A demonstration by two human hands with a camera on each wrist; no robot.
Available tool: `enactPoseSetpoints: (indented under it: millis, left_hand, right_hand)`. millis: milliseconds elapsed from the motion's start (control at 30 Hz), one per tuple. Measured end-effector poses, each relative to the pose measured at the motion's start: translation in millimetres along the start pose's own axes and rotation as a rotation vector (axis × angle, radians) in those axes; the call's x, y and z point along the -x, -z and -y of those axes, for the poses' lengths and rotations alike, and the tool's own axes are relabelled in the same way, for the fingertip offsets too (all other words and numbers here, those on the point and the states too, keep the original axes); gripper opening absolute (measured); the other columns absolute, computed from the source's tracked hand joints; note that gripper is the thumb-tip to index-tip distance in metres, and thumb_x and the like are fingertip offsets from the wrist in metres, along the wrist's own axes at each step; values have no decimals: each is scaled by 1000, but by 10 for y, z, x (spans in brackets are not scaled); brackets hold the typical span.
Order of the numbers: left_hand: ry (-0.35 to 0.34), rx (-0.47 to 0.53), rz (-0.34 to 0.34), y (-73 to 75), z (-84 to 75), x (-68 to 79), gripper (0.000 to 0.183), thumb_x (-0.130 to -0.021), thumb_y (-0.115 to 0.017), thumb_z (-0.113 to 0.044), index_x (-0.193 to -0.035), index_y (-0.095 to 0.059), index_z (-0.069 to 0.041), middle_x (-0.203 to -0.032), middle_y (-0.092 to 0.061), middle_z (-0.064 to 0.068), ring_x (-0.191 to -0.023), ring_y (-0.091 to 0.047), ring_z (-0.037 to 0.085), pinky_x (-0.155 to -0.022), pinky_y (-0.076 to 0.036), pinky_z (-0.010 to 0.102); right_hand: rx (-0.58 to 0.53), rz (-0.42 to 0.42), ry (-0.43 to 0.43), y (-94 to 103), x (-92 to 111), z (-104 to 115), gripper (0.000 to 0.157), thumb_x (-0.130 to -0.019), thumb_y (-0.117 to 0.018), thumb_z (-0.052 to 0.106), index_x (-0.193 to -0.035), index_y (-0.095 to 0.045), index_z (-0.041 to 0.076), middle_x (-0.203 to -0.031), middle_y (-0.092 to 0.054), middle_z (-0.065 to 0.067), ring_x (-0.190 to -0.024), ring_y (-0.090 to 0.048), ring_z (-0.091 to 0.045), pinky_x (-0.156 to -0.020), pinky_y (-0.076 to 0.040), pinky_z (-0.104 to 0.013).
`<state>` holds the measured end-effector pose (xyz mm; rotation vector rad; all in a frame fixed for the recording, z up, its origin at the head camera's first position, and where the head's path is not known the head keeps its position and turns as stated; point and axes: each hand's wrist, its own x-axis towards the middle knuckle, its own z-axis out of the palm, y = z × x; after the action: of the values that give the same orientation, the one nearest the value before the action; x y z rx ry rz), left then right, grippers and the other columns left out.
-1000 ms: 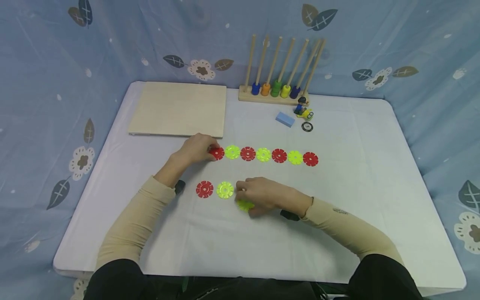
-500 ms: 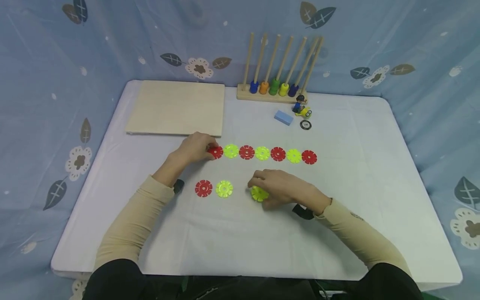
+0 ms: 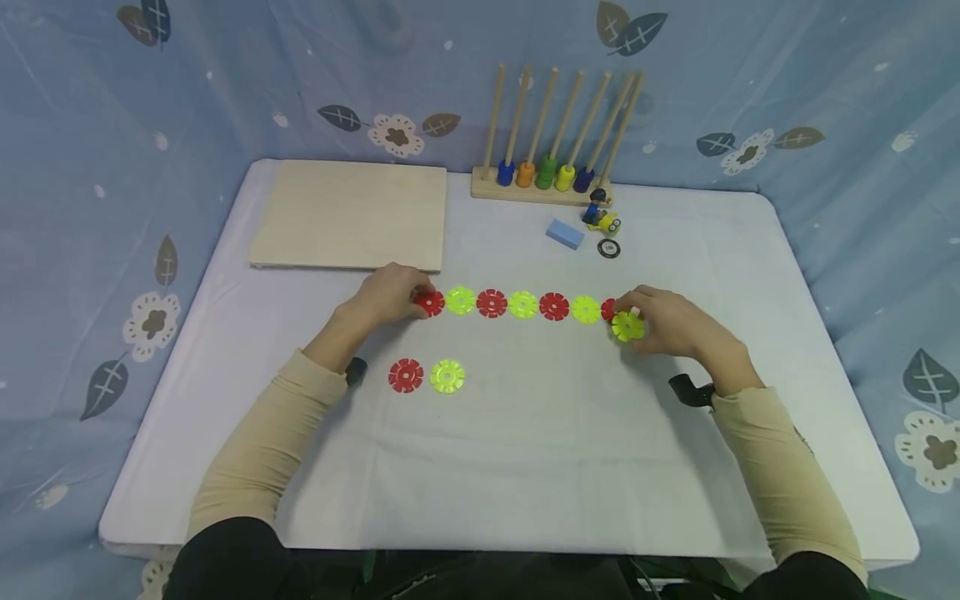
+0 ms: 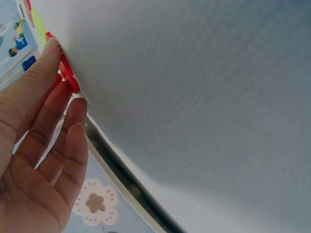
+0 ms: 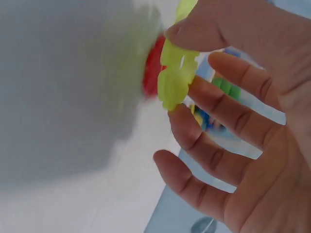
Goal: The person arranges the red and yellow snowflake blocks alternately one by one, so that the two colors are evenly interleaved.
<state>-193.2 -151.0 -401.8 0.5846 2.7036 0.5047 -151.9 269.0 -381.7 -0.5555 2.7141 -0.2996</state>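
Flat notched plastic discs, red and yellow-green by turns, form a row across the table. My left hand [image 3: 388,296] pinches the red disc [image 3: 431,303] at the row's left end between thumb and fingertips; the left wrist view shows that red disc [image 4: 67,70] edge-on. At the other end, my right hand [image 3: 673,327] holds a yellow-green disc [image 3: 627,326] by its edges, tilted and raised off the cloth. It partly covers the row's last red disc [image 3: 608,309]. Nearer the body lie one red disc [image 3: 406,376] and one yellow-green disc [image 3: 447,377], apart from each other.
A pale wooden board [image 3: 348,212] lies at the back left. Behind the row stands a peg rack [image 3: 517,193] with coloured beads. Before it are a blue block [image 3: 565,234], a toy figure [image 3: 596,208] by a small yellow toy [image 3: 607,223], and a black round chip [image 3: 609,248].
My right hand has lifted the yellow-green disc from the nearer group and carried it right and away from the body, to the row's right end. My left hand stays at the left-end red disc.
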Motion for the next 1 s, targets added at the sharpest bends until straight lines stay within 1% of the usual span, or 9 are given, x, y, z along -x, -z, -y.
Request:
enactPoseSetpoints:
  millis: [133, 200, 267, 433, 567, 667, 767, 867, 1000]
  left_hand:
    - [2, -18, 4, -1, -16, -1, 41, -77, -81, -16, -115, -69, -8, -110, -71, 8, -98, -64, 23, -91, -52, 39]
    - [5, -24, 6, 5, -34, -5, 41, -77, -81, -15, -114, -69, -7, -110, -71, 8, -99, -64, 23, -92, -51, 39]
    - [9, -28, 6, 12, -53, -9, 40, -77, -81, -14, -114, -69, -7, -109, -71, 9, -100, -64, 24, -92, -51, 40]
    - [25, -40, 14, 23, -80, -15, 39, -78, -80, -14, -114, -68, -7, -111, -71, 10, -104, -64, 25, -94, -51, 40]
    - [30, -49, 15, 31, -79, -14, 38, -79, -79, -13, -114, -68, -6, -112, -70, 10, -104, -64, 25, -94, -51, 41]
    - [26, -47, 20, 33, -81, -8, 37, -79, -79, -13, -114, -68, -6, -111, -70, 10, -103, -63, 25, -93, -50, 41]
    - [20, -51, 23, 31, -87, -5, 37, -79, -79, -13, -113, -68, -5, -111, -70, 11, -103, -63, 25, -93, -50, 41]
    - [11, -59, 14, 47, -100, -21, 37, -78, -79, -13, -113, -68, -5, -111, -70, 11, -103, -64, 26, -93, -51, 41]
    - [19, -59, 13, 51, -100, -9, 37, -78, -79, -13, -113, -68, -5, -112, -70, 11, -104, -63, 26, -93, -51, 41]
  right_hand:
    - [3, -14, -84, 48, -25, -257, 53, -72, -78, 15, -122, -61, 7, -119, -62, -15, -104, -60, -35, -89, -51, -54]
    - [-5, -12, -100, 50, -54, -351, 53, -73, -78, 14, -122, -60, 5, -119, -62, -17, -104, -59, -35, -90, -50, -54]
    - [-18, -6, -95, 45, -87, -418, 53, -73, -78, 14, -122, -60, 4, -120, -61, -18, -103, -58, -35, -91, -50, -54]
    - [-49, 16, -74, 42, -149, -475, 53, -72, -78, 12, -122, -60, 3, -117, -61, -18, -98, -60, -33, -89, -50, -52]
    - [-47, 30, -89, 69, -156, -442, 55, -73, -78, 14, -124, -60, 4, -119, -60, -18, -101, -59, -33, -89, -50, -53]
    - [-6, 26, -113, 89, -126, -354, 54, -75, -77, 16, -125, -60, 7, -126, -57, -20, -109, -56, -37, -93, -47, -58]
    - [57, -17, -77, 83, -118, -161, 49, -77, -75, 18, -123, -61, 8, -129, -57, -21, -114, -53, -40, -96, -44, -60]
    - [108, -78, 41, 41, -166, 130, 43, -78, -74, 20, -119, -64, 9, -123, -62, -17, -110, -55, -37, -95, -45, -56]
    - [131, -83, 271, -107, -308, 580, 39, -79, -76, 23, -115, -66, 11, -115, -66, -9, -107, -58, -29, -95, -47, -49]
